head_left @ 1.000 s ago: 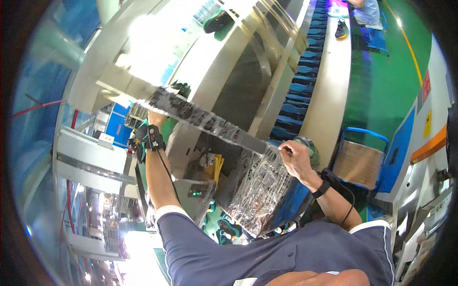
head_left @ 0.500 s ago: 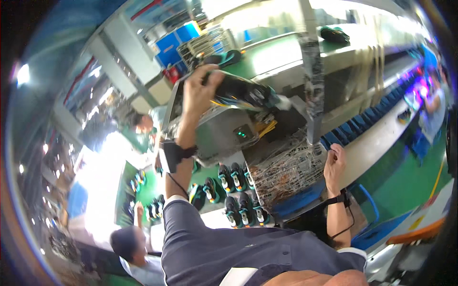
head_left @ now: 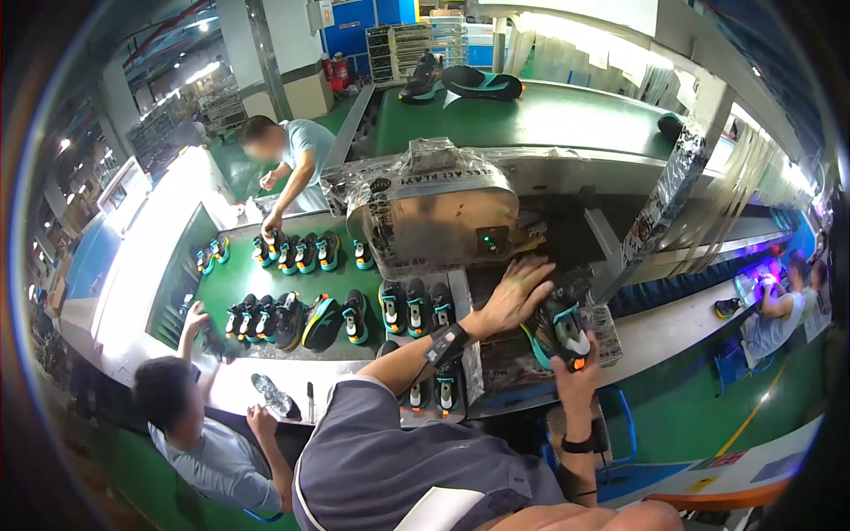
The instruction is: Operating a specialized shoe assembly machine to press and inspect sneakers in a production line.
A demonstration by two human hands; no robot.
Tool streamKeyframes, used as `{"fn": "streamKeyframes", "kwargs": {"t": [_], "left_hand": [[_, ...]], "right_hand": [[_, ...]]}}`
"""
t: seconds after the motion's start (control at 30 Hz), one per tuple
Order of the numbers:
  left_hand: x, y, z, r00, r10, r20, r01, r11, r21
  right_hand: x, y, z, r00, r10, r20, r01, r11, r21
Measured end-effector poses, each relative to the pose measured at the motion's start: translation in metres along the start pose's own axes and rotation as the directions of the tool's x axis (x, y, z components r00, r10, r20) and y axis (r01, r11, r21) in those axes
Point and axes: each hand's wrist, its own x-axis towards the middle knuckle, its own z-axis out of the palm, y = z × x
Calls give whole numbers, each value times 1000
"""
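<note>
A black sneaker (head_left: 565, 326) with teal, grey and orange parts is in front of me, tilted over the plastic-wrapped ledge. My right hand (head_left: 577, 379) grips its near, orange-tipped end from below. Beside the shoe's far end, my left hand (head_left: 518, 296) has its fingers stretched out and holds nothing. Whether its fingertips touch the shoe, I cannot tell. Just beyond the left hand stands a metal machine housing (head_left: 434, 219) wrapped in printed film, with a small panel lit green (head_left: 492, 241).
Rows of similar sneakers (head_left: 354, 317) stand on a green belt (head_left: 266, 358) to my left, where two people work. Another green belt (head_left: 549, 124) with a shoe and a sole (head_left: 481, 83) runs behind. A wrapped post (head_left: 664, 199) rises at right, near a dark conveyor (head_left: 691, 285).
My left hand has come down from above the machine housing, and the sneaker is now over the ledge. My right hand has moved from the conveyor edge to grip the shoe. My view has turned.
</note>
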Motion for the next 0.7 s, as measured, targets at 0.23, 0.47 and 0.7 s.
{"fn": "streamKeyframes", "kwargs": {"t": [0.23, 0.47, 0.7], "left_hand": [[-9, -3, 5, 989, 25, 148, -16, 998, -61], [-8, 20, -11, 956, 241, 167, -192, 946, -262], [1, 12, 0, 967, 185, 173, -104, 912, -396]], "right_hand": [[-3, 12, 24, 956, -210, -206, 106, 898, -427], [0, -1, 30, 960, -192, -203, 71, 871, -486], [-4, 1, 30, 953, -106, -285, -46, 877, -479]]}}
